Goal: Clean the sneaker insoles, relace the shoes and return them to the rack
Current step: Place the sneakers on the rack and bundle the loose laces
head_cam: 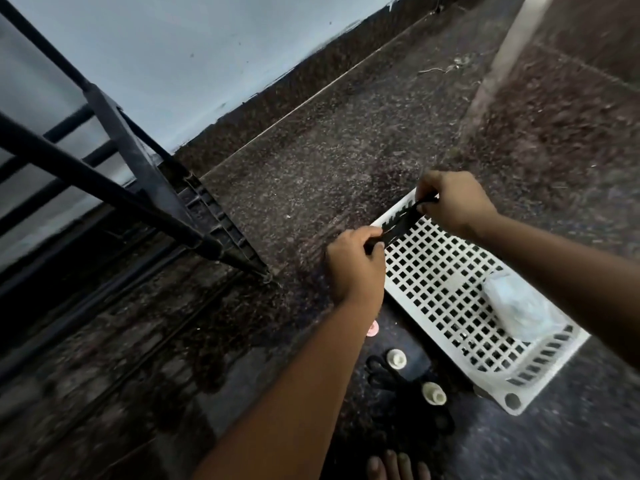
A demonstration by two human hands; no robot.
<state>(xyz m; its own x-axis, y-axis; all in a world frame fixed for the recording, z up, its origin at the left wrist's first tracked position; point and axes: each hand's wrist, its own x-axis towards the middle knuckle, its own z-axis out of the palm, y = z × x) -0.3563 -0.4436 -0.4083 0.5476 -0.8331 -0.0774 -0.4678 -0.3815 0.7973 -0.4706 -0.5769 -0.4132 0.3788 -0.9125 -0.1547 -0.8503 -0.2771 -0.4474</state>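
Black metal-frame rack (145, 174) stood well left of the white perforated plastic tray (450, 299). Left hand (353, 268) and right hand (453, 202) each pinched one end of a black shoelace (401, 223), stretched taut over the tray's far corner. Pale crumpled wad (516, 306) lay on the tray's near end.

The one view comes from a wide-angle camera on the person's head, tilted steeply down at the speckled floor (311, 161). It sits close above the left hand (353, 268) and right hand (453, 202), which pinch a black lace (401, 225) at mid-frame. Bare toes (398, 465) show at the bottom edge, the wall (207, 46) fills the top, and the black rack (138, 161) slants across the left.
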